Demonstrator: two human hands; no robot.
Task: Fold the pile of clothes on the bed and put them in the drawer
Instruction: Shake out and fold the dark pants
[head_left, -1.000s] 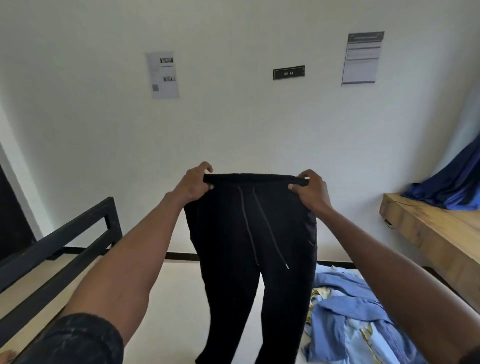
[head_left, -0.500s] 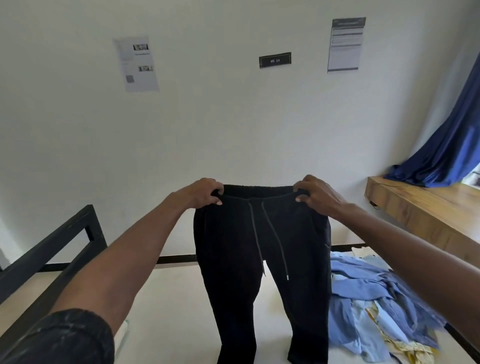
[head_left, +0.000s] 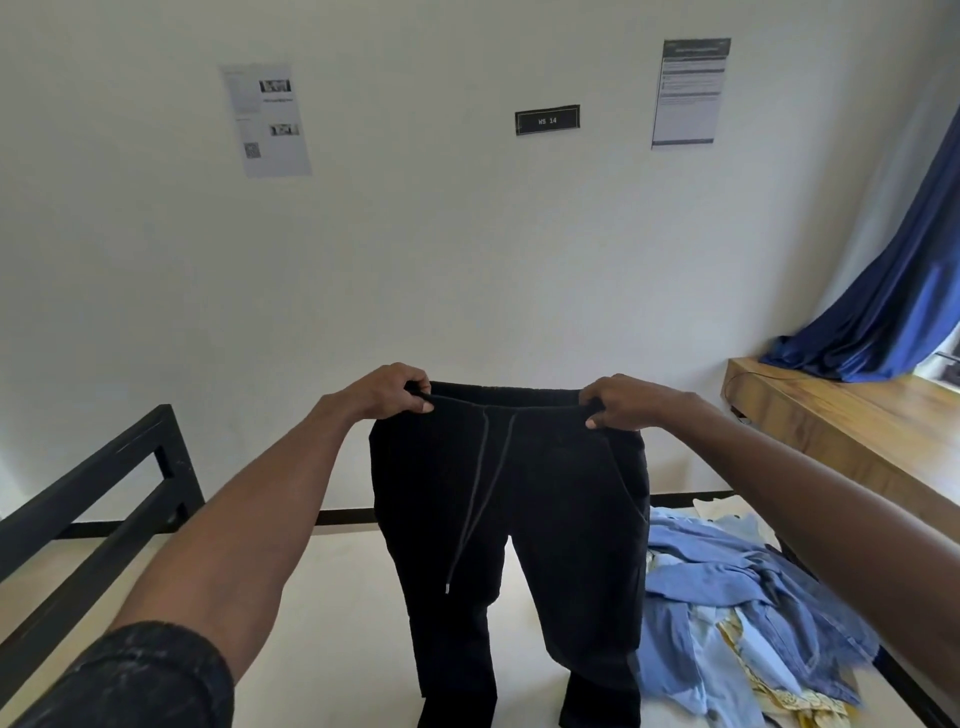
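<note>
Black drawstring trousers (head_left: 561, 525) hang upright in the air over the bed (head_left: 332, 623). My left hand (head_left: 387, 392) grips the left end of the waistband, and my right hand (head_left: 615, 400) grips the right end, stretching it flat between them. The legs drop down to the mattress and run out of the bottom of the view. A heap of light blue and yellow-patterned clothes (head_left: 737, 597) lies crumpled on the bed to the right of the trousers. No drawer is in view.
A black metal bed rail (head_left: 104, 499) runs along the left side. At the right, a wooden ledge (head_left: 841, 415) juts from the wall with a blue curtain (head_left: 893, 291) draped onto it. Papers and a small sign hang on the white wall ahead.
Both hands have lowered the waistband and spread it a little wider. The view has shifted so more of the clothes heap and the curtain show.
</note>
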